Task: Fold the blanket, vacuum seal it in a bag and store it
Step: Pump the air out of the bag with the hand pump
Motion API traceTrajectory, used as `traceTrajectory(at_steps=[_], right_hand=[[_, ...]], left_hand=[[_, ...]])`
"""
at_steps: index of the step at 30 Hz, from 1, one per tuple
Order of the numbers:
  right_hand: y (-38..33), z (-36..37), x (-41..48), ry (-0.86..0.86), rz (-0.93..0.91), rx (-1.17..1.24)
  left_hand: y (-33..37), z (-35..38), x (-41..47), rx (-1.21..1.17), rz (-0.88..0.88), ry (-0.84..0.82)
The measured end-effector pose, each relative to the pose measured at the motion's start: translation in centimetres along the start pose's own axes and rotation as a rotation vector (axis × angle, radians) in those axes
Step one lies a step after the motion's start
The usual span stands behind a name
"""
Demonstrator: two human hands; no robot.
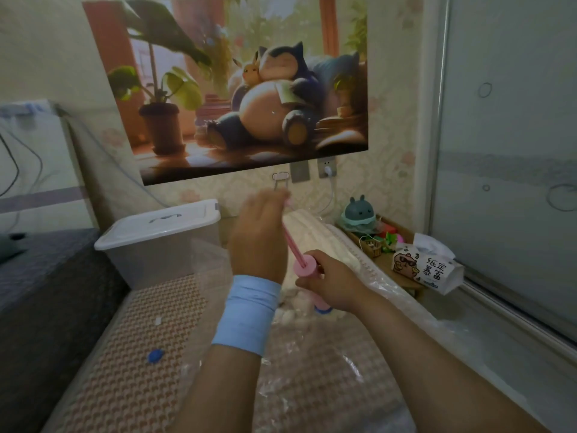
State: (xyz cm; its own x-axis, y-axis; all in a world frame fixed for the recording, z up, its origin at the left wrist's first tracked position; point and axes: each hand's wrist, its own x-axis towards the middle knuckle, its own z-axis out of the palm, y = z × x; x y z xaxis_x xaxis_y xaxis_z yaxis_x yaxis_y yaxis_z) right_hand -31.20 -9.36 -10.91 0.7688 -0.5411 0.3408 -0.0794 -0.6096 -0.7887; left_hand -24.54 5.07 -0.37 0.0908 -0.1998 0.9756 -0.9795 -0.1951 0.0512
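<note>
Now it looks like the pumping step: the left hand [259, 235] grips the pulled-up rod [292, 242] of the pink hand pump [307, 269], the right hand [334, 285] holds the pump down on the clear bag [312, 376] with the blanket [292, 314] inside, so next comes a straight push down.

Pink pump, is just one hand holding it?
No, the pink pump is held by both hands: the left hand grips its rod, the right hand grips its barrel.
</note>
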Motion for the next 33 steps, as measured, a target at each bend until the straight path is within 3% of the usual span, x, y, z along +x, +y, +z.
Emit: traceTrajectory(at_steps=[2, 4, 6, 9, 10, 12, 16, 19, 21, 25, 33], right_hand=[[0.2, -0.1, 0.1, -0.010, -0.011, -0.012], [0.2, -0.1, 0.3, -0.020, -0.009, -0.037], [0.0, 0.1, 0.2, -0.022, -0.004, -0.042], [-0.5, 0.1, -0.3, -0.026, 0.001, -0.032], [-0.6, 0.1, -0.4, -0.028, -0.002, -0.026], [-0.5, 0.0, -0.5, -0.010, 0.006, -0.009], [0.1, -0.6, -0.4, -0.004, 0.007, 0.009], [0.2, -0.9, -0.5, -0.011, 0.006, 0.001], [0.0, -0.8, -0.5, -0.023, -0.001, -0.010], [-0.5, -0.5, -1.0, -0.020, -0.006, -0.016], [-0.5, -2.0, -1.3, 0.093, -0.019, -0.037]], left_hand=[[0.1, -0.8, 1.0, -0.030, 0.038, 0.145], [-0.1, 0.1, -0.2, -0.046, 0.017, 0.107], [-0.4, 1.7, -2.7, -0.044, -0.052, -0.144], [-0.5, 3.4, -5.5, -0.065, -0.180, -0.681], [-0.5, 3.5, -5.4, -0.051, -0.179, -0.731], [-0.3, 2.8, -4.0, 0.002, -0.132, -0.663], [0.3, 0.2, 0.3, 0.041, 0.053, -0.043], [0.8, -0.4, 0.6, -0.011, 0.077, 0.123], [0.5, 0.9, -1.4, -0.033, 0.055, 0.012], [-0.3, 4.0, -6.0, -0.127, -0.196, -0.646], [-1.0, 5.0, -6.6, -0.693, -0.773, -0.578]])
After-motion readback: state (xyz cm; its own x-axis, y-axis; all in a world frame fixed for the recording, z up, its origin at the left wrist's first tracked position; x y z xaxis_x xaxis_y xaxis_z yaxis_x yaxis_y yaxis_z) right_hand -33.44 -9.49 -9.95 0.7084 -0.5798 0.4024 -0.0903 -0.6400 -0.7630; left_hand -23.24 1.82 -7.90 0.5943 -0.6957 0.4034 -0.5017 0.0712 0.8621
